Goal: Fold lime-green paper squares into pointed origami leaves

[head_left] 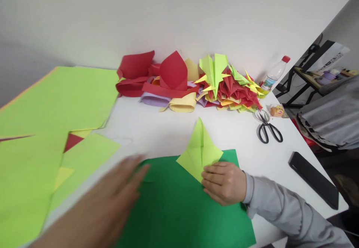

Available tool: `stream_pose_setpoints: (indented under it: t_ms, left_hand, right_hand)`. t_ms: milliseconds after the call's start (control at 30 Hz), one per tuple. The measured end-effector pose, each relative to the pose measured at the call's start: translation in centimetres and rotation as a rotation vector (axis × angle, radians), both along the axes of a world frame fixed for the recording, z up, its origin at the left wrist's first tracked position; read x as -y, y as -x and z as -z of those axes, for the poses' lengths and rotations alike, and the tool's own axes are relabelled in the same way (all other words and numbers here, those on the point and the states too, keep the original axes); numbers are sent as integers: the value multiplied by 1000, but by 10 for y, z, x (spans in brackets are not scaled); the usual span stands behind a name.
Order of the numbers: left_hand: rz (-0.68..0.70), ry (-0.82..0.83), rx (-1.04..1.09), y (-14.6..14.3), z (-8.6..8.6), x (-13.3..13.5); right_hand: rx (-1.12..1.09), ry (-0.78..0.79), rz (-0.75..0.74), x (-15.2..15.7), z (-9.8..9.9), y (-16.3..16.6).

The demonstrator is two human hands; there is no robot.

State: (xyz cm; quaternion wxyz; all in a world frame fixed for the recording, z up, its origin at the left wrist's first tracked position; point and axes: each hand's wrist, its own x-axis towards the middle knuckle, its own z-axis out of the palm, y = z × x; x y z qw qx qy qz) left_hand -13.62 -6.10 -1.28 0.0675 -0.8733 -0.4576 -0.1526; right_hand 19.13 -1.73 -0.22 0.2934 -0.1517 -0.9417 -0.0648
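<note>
A light green folded paper shape [199, 149] with a pointed top lies on a dark green sheet [179, 210] on the white table [157, 128]. My right hand [223, 182] rests on the shape's lower right corner, fingers curled and pressed down on it. My left hand [112, 203] hovers over the left edge of the dark green sheet, smeared by motion, with its fingers stretched out and nothing in it.
Large light green sheets [53, 102] cover the table's left side. A heap of red, yellow, purple and green folded papers [196, 83] lies along the wall. Black scissors [267, 128], a plastic bottle [275, 74], a small snack packet [277, 111] and a black flat case [314, 179] sit at the right.
</note>
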Motion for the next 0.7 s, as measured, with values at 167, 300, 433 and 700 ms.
stream_pose_setpoints:
  t_ms: [167, 300, 433, 700]
  left_hand:
    - [342, 34, -74, -125, -15, -45]
    - [264, -33, -44, -145, 6, -78]
    - [241, -68, 20, -137, 25, -82]
    - [284, -97, 85, -136, 24, -75]
  right_hand:
    - [4, 3, -18, -1, -2, 1]
    - [12, -22, -7, 1, 0, 2]
    - [0, -27, -8, 3, 1, 2]
    - [-143, 158, 237, -22, 1, -11]
